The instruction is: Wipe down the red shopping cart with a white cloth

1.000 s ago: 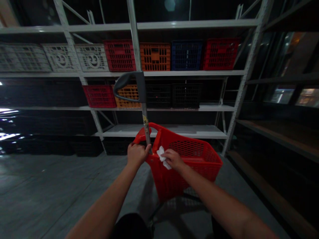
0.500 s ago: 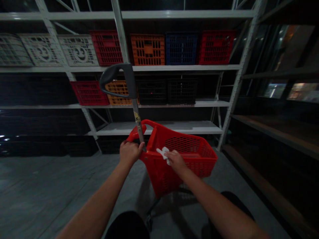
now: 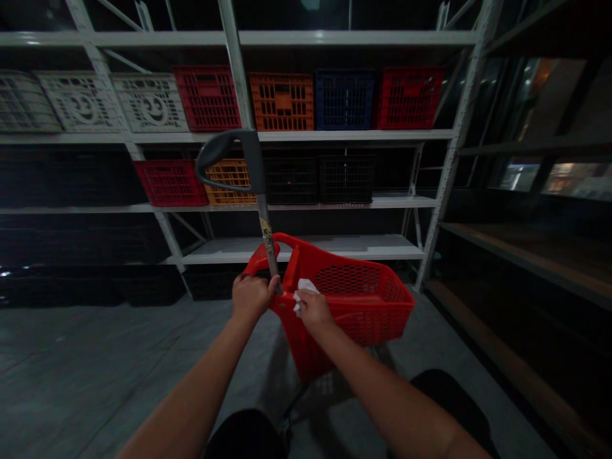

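A small red shopping cart [image 3: 363, 312] with perforated basket walls stands on the floor before me. A metal pole [image 3: 268, 239] with a grey loop handle [image 3: 229, 159] rises from the cart's handle end. My left hand [image 3: 251, 296] is closed round the red cart handle [image 3: 262, 258], its thumb against the foot of the pole. In my right hand [image 3: 313, 309] a crumpled white tissue [image 3: 306, 287] is pinched against the near rim of the basket, close to the handle end.
Behind the cart stands a white metal shelf rack [image 3: 354, 135] with plastic crates in several colours, such as an orange crate [image 3: 282, 102] and a blue crate [image 3: 345, 100]. More shelving [image 3: 530, 248] lines the right side. Grey floor [image 3: 119, 357] spreads on the left.
My right hand has slid left along the basket rim with the tissue, closer to the handle end. My left hand stays on the cart handle. The view has tilted slightly.
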Motion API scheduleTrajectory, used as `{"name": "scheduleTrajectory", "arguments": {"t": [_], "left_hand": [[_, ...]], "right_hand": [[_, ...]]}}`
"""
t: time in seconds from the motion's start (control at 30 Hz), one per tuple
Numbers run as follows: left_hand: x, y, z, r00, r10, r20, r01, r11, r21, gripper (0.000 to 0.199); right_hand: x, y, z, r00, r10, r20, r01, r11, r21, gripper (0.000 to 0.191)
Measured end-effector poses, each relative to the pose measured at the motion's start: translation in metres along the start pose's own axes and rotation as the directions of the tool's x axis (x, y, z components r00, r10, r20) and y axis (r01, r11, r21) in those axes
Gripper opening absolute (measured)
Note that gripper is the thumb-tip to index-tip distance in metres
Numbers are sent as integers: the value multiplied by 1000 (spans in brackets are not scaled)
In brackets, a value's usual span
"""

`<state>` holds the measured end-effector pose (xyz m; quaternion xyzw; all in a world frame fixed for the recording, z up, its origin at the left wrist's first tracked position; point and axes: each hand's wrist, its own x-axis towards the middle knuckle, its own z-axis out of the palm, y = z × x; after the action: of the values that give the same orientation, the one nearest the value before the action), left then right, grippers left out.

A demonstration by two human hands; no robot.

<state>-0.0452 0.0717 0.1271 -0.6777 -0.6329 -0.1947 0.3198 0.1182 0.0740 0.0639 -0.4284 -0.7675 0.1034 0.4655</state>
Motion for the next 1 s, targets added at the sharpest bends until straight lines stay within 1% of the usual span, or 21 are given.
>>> {"name": "scheduleTrajectory", "arguments": {"t": [0.07,0.13,0.17,0.23,0.33,0.37,0.43,0.5,0.6,0.67,0.7,0.77,0.83,0.9,1.0], "left_hand": [[1,-1,0,1000,7,4,-7,1000,-1,64],[1,-2,0,1000,15,1,-15,1000,-1,64],[1,-3,0,1000,18,-2,-18,1000,0,64],[1,-3,1,1000,22,-6,-22,1000,0,65],[0,-2,1,1000,21,-3,-21,1000,3,66],[0,-2,1,1000,20,-4,-20,1000,7,65],[0,-1,1,1000,16,-2,-16,1000,15,64],[0,-1,1,1000,10,2,-10,1000,22,63],[1,-3,1,1000,20,4,-20,999,27,63],[1,-5,1,999,33,4,-33,999,30,63],[1,-7,2,999,39,9,-40,999,30,63],[2,-12,4,999,46,25,-47,998,33,63],[2,-18,6,998,51,42,-53,998,41,64],[4,-24,8,997,54,50,-56,997,48,64],[6,-32,10,995,73,71,-75,997,26,65]], "right_hand": [[6,-11,11,999,-28,-15,29,999,40,35],[3,-7,8,999,-41,-3,41,997,64,35],[-1,0,2,1000,-20,9,19,998,64,35],[-12,16,-13,996,87,19,-88,995,42,34],[-23,34,-32,962,274,-5,-274,962,14,31],[-24,35,-35,948,318,-6,-318,948,21,30],[-17,26,-34,935,355,12,-355,934,43,27],[-5,6,-25,948,318,32,-319,946,49,23],[16,-25,-9,983,179,40,-180,983,24,19],[23,-35,-3,992,115,52,-114,993,-3,19],[22,-36,-2,994,91,61,-90,996,-22,19],[15,-27,-8,994,70,79,-66,996,-58,18],[-1,-6,-25,990,108,94,-101,991,-83,17],[-23,23,-51,980,176,90,-167,981,-98,19],[-61,73,-105,963,264,48,-255,957,-135,25]]}}
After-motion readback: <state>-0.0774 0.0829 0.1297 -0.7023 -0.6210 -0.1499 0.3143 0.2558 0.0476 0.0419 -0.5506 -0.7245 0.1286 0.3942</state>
